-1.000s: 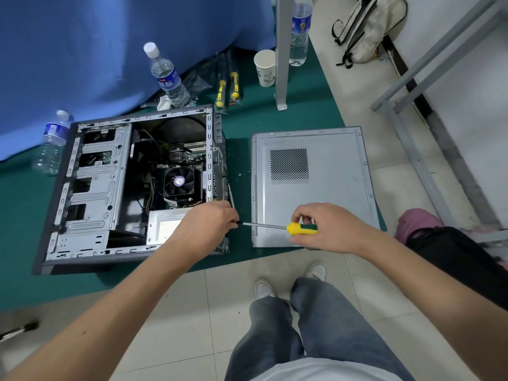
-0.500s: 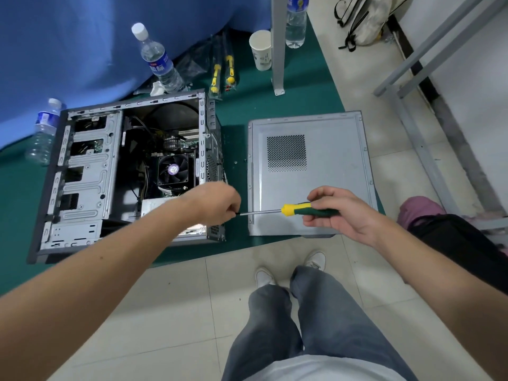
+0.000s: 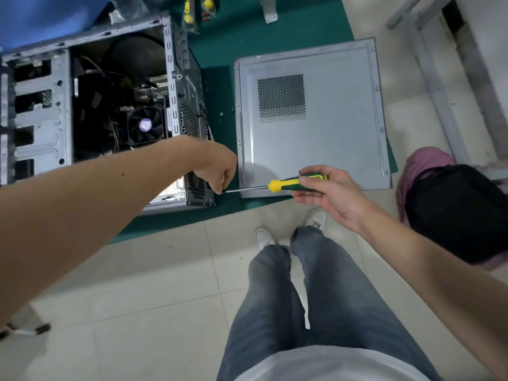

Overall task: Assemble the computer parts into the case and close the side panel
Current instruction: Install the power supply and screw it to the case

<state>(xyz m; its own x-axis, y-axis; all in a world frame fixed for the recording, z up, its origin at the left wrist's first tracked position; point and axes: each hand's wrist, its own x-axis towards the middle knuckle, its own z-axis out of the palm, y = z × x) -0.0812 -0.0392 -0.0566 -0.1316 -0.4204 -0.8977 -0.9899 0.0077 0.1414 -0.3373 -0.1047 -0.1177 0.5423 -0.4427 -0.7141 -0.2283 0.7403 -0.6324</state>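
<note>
The PC case (image 3: pixel 90 105) lies open-side up on the green mat (image 3: pixel 220 86), w/ the side panel (image 3: pixel 330 119) flat on the mat just right of it, apart from the case. The left hand (image 3: pixel 217 169) is at the case's near right corner, fingers curled down & pinching at the tip of the screwdriver (image 3: pixel 275 186); what's between the fingertips can't be seen. The right hand (image 3: pixel 327 193) holds the green/yellow handle w/ fingers curled over it from above & thumb under, palm partly showing. The shaft runs roughly level, pointing left toward the case's rear wall.

Vs. half a sec ago: the view has tipped down & closer, so the bottles & paper cup at the top have gone out of frame; only the two packaged screwdrivers (image 3: pixel 196 9) show at the top edge. Both hands keep the same jobs, tip still at the left fingers. The right hand's grip looks a bit looser, more palm up. Case & panel haven't shifted on the mat. A dark bag (image 3: pixel 461 210) sits on the floor at right, w/ the person's jeans (image 3: pixel 302 298) & shoes below.
</note>
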